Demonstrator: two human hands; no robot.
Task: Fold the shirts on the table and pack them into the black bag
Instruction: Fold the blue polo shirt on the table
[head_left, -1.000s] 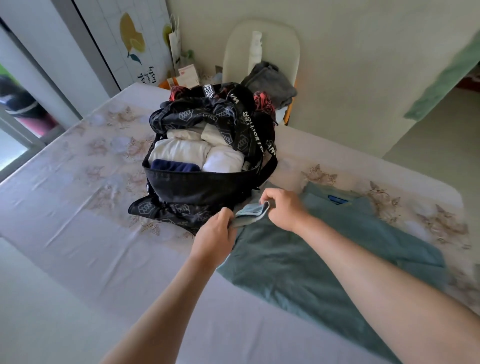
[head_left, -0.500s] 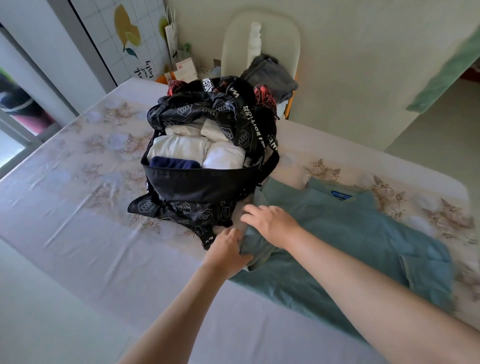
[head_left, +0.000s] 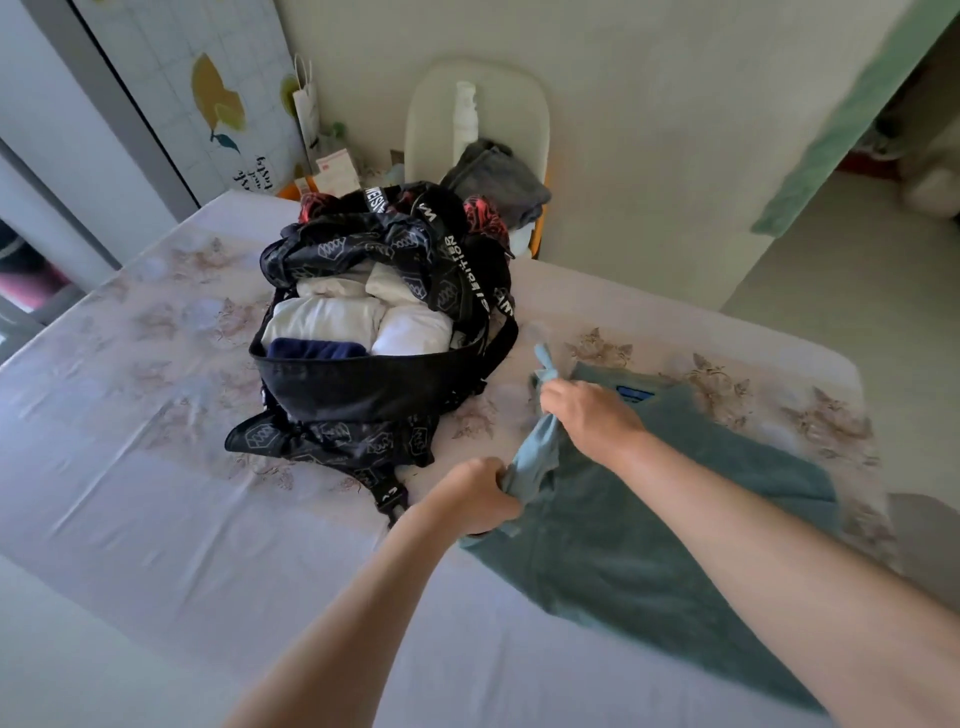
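Folding the teal shirt (head_left: 649, 545), lying flat on the bench (head_left: 156, 493) just beside the black bag (head_left: 374, 389). Gripping its bunched sleeve (head_left: 537, 457) with left hand (head_left: 470, 493) and right hand (head_left: 587, 421), both clamped on it. Probably needing to lay that sleeve inward next. Working over a pale floral cover, with a white chair (head_left: 478, 119) by the far wall.

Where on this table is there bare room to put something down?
Bare cloth lies left of the black bag and along the near edge of the table. It is crowded between the bag and the teal shirt, where the left hand and right hand grip its fabric.
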